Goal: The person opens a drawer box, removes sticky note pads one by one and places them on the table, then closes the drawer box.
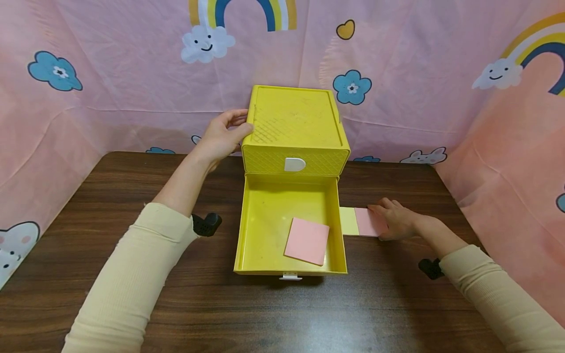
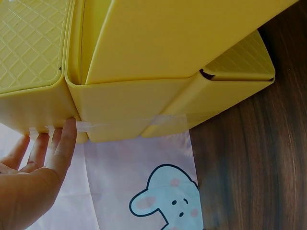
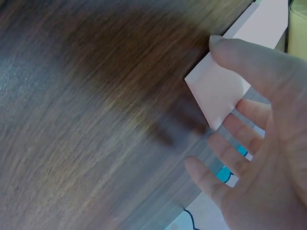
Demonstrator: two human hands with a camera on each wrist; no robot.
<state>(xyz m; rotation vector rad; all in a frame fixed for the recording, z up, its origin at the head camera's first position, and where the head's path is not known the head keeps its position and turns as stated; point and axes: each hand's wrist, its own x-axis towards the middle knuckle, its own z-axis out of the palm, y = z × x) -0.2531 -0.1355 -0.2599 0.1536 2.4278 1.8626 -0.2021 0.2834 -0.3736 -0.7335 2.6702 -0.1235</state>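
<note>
Lying on the brown table (image 1: 198, 304), just to the right of the yellow drawer (image 1: 265, 206), the pink pad (image 1: 369, 223) is pinched by the right hand (image 1: 398, 219), with the thumb set on its near edge and fingers on its far edge. A yellow pad (image 1: 348, 221) is seen between it and the drawer. The pink pad is probably made of paper, so it should be easily lifted. It could be bent or creased if squeezed too hard. It is best held by those two edges, where the top is not rubbed. By the left hand (image 1: 222, 136) nothing is clamped; its fingers are laid almost straight on the side of the yellow box (image 1: 295, 115). A second pink pad (image 1: 307, 241) is seen in the drawer.
</note>
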